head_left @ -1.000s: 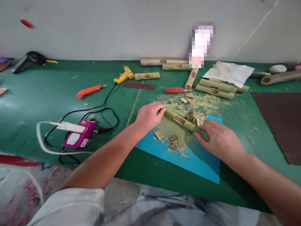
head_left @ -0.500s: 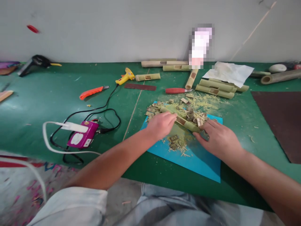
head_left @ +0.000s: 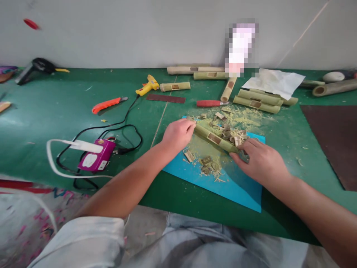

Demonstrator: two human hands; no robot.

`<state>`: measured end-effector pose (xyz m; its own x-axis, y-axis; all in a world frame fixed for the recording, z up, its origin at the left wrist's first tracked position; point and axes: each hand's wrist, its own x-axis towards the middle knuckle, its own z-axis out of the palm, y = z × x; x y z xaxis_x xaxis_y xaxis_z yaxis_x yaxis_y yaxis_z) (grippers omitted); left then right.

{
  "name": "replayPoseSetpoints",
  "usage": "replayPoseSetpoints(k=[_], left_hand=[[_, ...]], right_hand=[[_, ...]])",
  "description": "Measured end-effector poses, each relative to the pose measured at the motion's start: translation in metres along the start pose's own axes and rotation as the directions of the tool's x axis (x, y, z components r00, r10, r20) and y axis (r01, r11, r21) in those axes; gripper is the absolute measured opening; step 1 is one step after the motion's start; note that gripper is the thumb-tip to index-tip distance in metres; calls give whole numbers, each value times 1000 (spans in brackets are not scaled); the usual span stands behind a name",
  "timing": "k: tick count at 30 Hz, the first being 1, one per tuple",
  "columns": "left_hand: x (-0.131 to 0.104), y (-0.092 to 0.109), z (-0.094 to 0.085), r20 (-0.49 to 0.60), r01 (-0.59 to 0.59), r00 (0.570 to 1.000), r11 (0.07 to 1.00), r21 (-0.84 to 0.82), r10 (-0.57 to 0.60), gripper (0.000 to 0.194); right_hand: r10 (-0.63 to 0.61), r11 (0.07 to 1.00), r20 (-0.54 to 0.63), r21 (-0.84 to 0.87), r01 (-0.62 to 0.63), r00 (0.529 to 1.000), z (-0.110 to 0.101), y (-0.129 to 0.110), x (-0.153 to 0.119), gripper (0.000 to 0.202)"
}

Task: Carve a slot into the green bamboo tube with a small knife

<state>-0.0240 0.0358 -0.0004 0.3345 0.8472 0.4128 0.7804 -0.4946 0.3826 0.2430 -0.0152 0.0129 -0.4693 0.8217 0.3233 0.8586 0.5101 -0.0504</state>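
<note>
In the head view, I'm seeing the tube point(head_left: 216, 138) slanting from ten o'clock to four over the blue sheet point(head_left: 237, 190), its cut window facing up; whether its underside is touching the sheet, I cannot tell. Taking the tube as my clock's centre, I'm finding the left hand point(head_left: 179, 134) at nine, its fingers bending closely round the upper-left end. The right hand point(head_left: 259, 160) is sitting at four, thumb and fingers parted just enough to be gripping the lower end between them; a dark patch is showing inside that grip, too unclear for me to name.

Chips point(head_left: 226, 133) are lying just beside the tube at one o'clock, and shavings point(head_left: 210, 165) are piling on the sheet at six. On the green tabletop point(head_left: 61, 111) I'm spotting a red-handled knife point(head_left: 208, 103) at twelve, stacked tubes point(head_left: 256, 104) between one and two, with white paper point(head_left: 275, 82) partly covering them, and a brown board point(head_left: 331, 143) well apart at three. A dark strip point(head_left: 166, 98) is lying at ten, with the yellow glue gun point(head_left: 147, 86) just beyond it. An orange cutter point(head_left: 107, 105) is resting between nine and ten, and a purple power block point(head_left: 97, 156) is sitting at nine, beyond the left hand.
</note>
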Motion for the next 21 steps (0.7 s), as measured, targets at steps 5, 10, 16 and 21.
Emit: replayPoseSetpoints(k=[5, 10, 16, 21], left_hand=[[-2, 9, 3, 86, -90, 992, 995, -49, 94, 26], [2, -2, -5, 23, -7, 1000, 1000, -28, 7, 22], [10, -14, -19, -86, 74, 993, 993, -94, -82, 21], [22, -34, -33, -191, 277, 937, 955, -105, -292, 19]], right_hand=[[-10, 1000, 11, 11, 10, 1000, -1, 0, 0, 28], [17, 1000, 33, 3, -17, 999, -2, -2, 1, 28], [6, 1000, 31, -27, -6, 1000, -2, -3, 0, 27], [-6, 999, 30, -43, 7, 1000, -2, -2, 0, 29]])
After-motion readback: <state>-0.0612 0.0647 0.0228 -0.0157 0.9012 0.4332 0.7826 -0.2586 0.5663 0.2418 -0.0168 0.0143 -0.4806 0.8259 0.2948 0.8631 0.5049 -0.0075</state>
